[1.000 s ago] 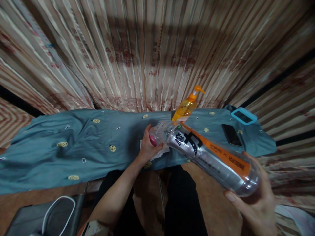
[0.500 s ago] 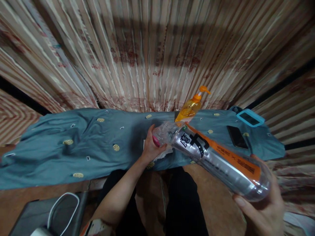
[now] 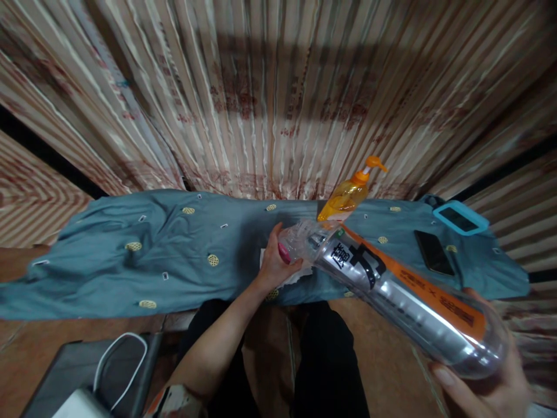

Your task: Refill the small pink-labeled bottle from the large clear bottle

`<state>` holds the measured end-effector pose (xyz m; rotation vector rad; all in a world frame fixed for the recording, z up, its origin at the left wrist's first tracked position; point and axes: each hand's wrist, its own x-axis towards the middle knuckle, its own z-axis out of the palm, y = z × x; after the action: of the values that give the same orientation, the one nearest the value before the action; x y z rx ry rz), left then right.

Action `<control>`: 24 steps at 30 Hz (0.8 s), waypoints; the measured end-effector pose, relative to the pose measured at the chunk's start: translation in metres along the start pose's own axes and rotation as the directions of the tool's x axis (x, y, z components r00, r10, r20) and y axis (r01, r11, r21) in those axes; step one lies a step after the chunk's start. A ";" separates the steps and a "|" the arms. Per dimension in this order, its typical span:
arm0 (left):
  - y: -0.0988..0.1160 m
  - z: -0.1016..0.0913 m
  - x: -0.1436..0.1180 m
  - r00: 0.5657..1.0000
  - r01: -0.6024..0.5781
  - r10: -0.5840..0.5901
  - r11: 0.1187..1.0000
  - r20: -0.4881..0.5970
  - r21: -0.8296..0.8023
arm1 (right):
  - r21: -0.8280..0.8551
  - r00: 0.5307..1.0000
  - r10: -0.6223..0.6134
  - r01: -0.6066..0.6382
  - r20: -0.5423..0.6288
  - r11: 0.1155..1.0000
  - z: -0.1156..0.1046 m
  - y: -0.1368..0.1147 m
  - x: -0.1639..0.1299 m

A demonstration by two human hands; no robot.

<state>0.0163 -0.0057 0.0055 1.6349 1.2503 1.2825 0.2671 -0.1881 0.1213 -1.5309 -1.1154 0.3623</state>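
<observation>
Blue cloth (image 3: pixel 174 232); L hand (image 3: pixel 273 264) fingers curled round drink btl (image 3: pixel 391 284) top; R hand (image 3: pixel 494 390) fingers part-spread round base; careless swing might topple nearby pump btl (image 3: pixel 345 200).

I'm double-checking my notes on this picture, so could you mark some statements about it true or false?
1. The right hand holds the large bottle near its base. True.
2. The left hand hangs empty. False: the left hand grips clear plastic at the large bottle's narrow end.
3. The phone lies left of the pump bottle. False: the phone lies to its right.
4. The pump bottle's top is orange. True.
</observation>
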 end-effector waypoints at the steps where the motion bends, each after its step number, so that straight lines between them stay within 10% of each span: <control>1: 0.000 0.000 0.000 1.000 -0.002 0.002 1.000 0.003 -0.004 | 0.003 1.000 0.004 -0.004 0.000 1.000 0.000 0.000 0.000; 24: 0.004 -0.001 -0.002 1.000 0.005 -0.004 0.998 0.019 -0.057 | 0.016 0.942 -0.331 0.331 0.060 0.944 -0.020 0.052 0.008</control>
<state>0.0164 -0.0088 0.0089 1.5992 1.1950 1.2859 0.3086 -0.1888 0.0840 -1.3038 -1.3939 0.1820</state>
